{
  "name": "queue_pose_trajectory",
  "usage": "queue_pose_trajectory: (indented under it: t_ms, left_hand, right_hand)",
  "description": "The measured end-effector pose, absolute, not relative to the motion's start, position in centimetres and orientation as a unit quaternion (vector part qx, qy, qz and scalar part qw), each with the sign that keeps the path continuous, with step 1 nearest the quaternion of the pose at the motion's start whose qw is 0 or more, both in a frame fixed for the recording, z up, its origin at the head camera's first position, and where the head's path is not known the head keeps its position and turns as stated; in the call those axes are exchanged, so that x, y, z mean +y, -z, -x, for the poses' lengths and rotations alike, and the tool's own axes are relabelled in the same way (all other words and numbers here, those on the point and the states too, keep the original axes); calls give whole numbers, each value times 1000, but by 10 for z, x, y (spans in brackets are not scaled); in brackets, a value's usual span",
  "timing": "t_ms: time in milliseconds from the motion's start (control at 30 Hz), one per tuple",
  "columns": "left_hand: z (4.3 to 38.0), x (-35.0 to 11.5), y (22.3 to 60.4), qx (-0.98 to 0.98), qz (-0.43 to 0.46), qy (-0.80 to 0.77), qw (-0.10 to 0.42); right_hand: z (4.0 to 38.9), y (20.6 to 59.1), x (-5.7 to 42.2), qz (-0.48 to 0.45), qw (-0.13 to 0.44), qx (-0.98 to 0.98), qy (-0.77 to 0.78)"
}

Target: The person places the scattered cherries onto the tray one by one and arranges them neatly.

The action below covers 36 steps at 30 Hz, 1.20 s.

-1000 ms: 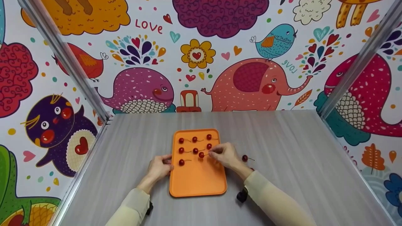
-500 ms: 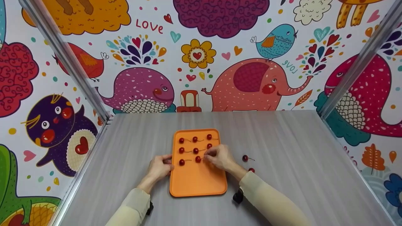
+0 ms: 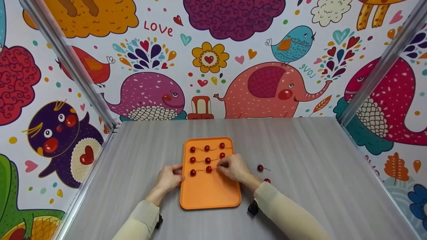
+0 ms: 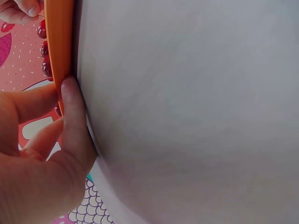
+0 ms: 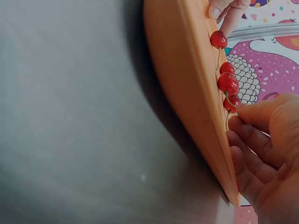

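An orange tray (image 3: 210,195) lies on the table with several red cherries in rows, their stems pointing right. My left hand (image 3: 169,177) holds the tray's left edge; in the left wrist view its thumb and fingers (image 4: 72,98) pinch the rim. Over the tray's right side, my right hand (image 3: 234,168) pinches the stem of a cherry (image 3: 208,169) in the third row, beside another cherry (image 3: 193,172). The right wrist view shows thumb and forefinger together at a stem, by a cherry (image 5: 228,83). The hand partly covers the row above it.
To the right of the tray, a loose cherry (image 3: 260,168) lies on the grey table (image 3: 300,146), and another cherry (image 3: 267,180) is partly hidden by the right forearm. Patterned walls and metal posts (image 3: 377,70) stand around the table.
My right hand has moved left and toward me, bringing the cherry down into the third row, with only a slight leftward shift lately. The left hand and tray stay put.
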<state>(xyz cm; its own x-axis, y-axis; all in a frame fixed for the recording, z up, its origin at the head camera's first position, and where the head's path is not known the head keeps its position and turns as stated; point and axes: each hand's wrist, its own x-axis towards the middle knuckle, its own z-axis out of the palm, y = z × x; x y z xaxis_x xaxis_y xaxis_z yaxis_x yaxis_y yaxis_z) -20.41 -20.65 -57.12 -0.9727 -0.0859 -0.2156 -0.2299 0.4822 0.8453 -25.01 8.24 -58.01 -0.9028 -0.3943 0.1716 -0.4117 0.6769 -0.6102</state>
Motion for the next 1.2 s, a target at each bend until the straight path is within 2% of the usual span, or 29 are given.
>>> queue_pose_trajectory:
  t_ms: [300,533,1200]
  left_hand:
    - [204,-208,570,861,89,-496,68]
    - [203,-208,569,857,90,-502,68]
    - [203,-206,570,864,94,-490,71]
  right_hand:
    - [253,583,81,-234,15,-916,-326]
    - [255,585,82,-277,55,-904,-322]
    - [252,579,76,-273,17,-927,-255]
